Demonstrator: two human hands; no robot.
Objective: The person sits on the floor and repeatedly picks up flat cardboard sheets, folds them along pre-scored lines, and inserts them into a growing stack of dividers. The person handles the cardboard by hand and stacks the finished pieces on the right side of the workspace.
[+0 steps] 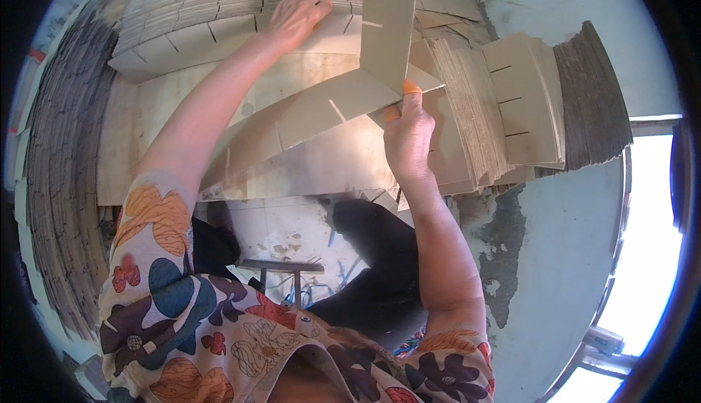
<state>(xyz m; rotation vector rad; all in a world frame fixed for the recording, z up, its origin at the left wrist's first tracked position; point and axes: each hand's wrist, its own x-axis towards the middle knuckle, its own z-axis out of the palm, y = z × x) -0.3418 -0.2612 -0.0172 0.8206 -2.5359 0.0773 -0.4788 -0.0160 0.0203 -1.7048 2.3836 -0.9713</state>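
My right hand [410, 140], with orange covers on the thumb and a finger, grips slotted cardboard strips [307, 114] where they cross. One strip of this joined piece stands up and away from me; another slants down to the left over the board. At the back of the table, my left hand [298, 20] is closed with bent fingers at the front edge of a long stack of slotted cardboard strips [197, 9]. The front strip [212, 41] of that stack leans outward beneath the hand. Its fingertips are partly hidden.
A wooden board [292, 162] lies before me. More cardboard strips [518, 104] stand packed at the right, beside darker cardboard [591, 96]. A tall stack of grey-brown cardboard [62, 177] lines the left side. Below the board are my dark-clothed legs and a small metal frame [285, 266].
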